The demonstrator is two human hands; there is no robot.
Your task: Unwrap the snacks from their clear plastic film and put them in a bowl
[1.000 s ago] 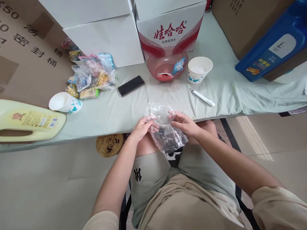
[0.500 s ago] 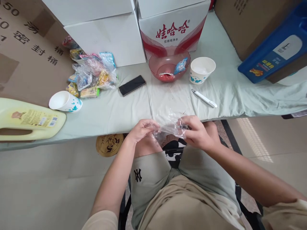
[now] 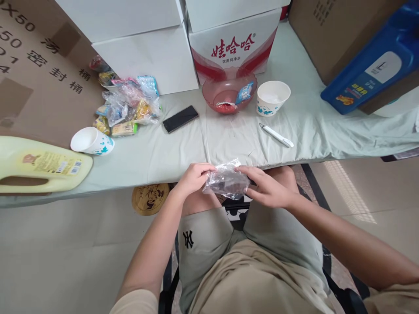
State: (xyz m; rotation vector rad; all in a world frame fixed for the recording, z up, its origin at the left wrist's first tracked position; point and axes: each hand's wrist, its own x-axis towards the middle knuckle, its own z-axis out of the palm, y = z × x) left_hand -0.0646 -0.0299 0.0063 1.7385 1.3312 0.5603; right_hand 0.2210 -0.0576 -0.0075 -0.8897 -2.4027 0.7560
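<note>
A crinkled clear plastic bag (image 3: 228,181) is stretched between my hands, over my lap at the table's front edge. My left hand (image 3: 195,176) pinches its left side, fingers closed. On the right side, my right hand (image 3: 266,187) grips the bag's edge between thumb and fingers. Beyond the bag on the cloth lies a white pen (image 3: 276,135). A dark phone (image 3: 180,118) rests farther left. Behind stands a pink see-through bowl (image 3: 212,93) holding a blue-and-white packet (image 3: 244,92) and something red. A paper cup (image 3: 272,98) with blue leaves is beside it.
At the left are a heap of wrapped snacks (image 3: 131,102), a tipped paper cup (image 3: 93,140) and a pale yellow jug (image 3: 62,161). White boxes (image 3: 147,61) and a water carton (image 3: 235,52) line the back. On the right, a blue jug (image 3: 369,74) leans by a brown box (image 3: 340,35).
The plastic bag has gone from bunched up to spread wider and flatter between my hands. My right hand's fingers have straightened somewhat along its edge.
</note>
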